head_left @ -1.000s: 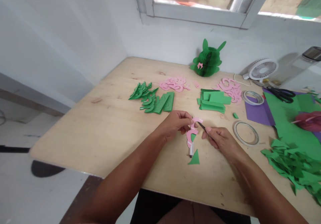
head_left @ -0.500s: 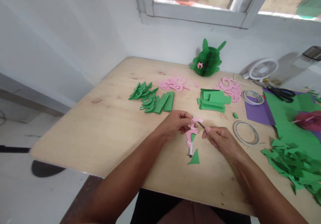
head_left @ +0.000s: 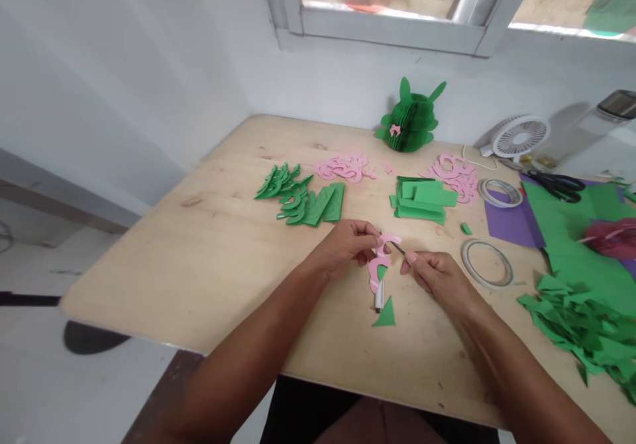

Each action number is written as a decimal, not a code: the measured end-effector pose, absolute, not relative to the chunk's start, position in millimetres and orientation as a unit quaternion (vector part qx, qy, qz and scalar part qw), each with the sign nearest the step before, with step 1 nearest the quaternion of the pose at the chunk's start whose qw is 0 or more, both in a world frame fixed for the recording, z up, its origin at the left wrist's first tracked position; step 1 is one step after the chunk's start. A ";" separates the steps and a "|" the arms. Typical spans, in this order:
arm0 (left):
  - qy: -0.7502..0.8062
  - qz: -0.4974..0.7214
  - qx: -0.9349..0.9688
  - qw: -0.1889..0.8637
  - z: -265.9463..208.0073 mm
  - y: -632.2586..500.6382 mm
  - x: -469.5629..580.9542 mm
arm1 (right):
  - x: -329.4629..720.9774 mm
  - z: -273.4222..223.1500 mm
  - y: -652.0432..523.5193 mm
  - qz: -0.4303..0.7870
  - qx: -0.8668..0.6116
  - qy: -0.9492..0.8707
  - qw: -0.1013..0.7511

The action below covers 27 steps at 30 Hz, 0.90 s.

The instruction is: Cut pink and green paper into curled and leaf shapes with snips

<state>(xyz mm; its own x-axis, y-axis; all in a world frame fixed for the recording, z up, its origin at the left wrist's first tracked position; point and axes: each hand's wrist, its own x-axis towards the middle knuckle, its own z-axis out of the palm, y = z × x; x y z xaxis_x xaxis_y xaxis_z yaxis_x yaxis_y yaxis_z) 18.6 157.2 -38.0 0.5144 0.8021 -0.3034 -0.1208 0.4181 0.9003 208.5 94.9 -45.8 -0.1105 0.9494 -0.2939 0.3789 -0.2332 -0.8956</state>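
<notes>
Thumb and fingers of the left hand (head_left: 352,242) pinch the edge of a curved pink paper cutout (head_left: 390,239), held just above or against the pale wooden table (head_left: 213,252); from my distant seat I cannot tell which. The cutout bows in an arch, one end pointing right, its hollow facing down and right; its long axis is hard for me to fix along so short a curve. It is flat, matte pink, with whitish strips across it.

Opposite, the right hand (head_left: 434,275) grips a slim dark tool (head_left: 398,248) between thumb and fingers. The tool's long axis slants up and left, its tip at the cutout's hollow; whether the two touch I cannot make out.

Just nearer the body I see a second pink piece (head_left: 373,272), also curved, then a white stick (head_left: 379,296) with a dark end pointing toward the wearer, and a green triangular scrap (head_left: 385,314) beside it. Beyond the hands, a green honeycomb paper figure (head_left: 410,122) stands by the wall, bearing a small pink shape. Faint marks behind the window (head_left: 387,25) are too blurred for me to read.
</notes>
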 end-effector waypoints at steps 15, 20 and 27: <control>0.397 0.307 0.448 0.740 -37.3 154.9 17.7 | 206.2 -46.0 92.9 0.522 -0.586 -0.559 0.270; 0.403 0.305 0.450 0.736 -38.7 154.2 18.2 | 206.0 -47.9 93.1 0.514 -0.586 -0.569 0.261; 0.400 0.298 0.456 0.737 -41.8 155.4 18.3 | 204.3 -48.1 93.2 0.517 -0.588 -0.566 0.256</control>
<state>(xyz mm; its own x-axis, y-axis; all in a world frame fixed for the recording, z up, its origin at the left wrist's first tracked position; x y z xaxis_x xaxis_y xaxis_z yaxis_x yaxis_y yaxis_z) 18.3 155.4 -41.8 0.5027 0.8040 -0.3175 -0.0745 0.4063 0.9107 204.3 93.2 -48.1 -0.1765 0.9314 -0.3182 0.4014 -0.2271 -0.8873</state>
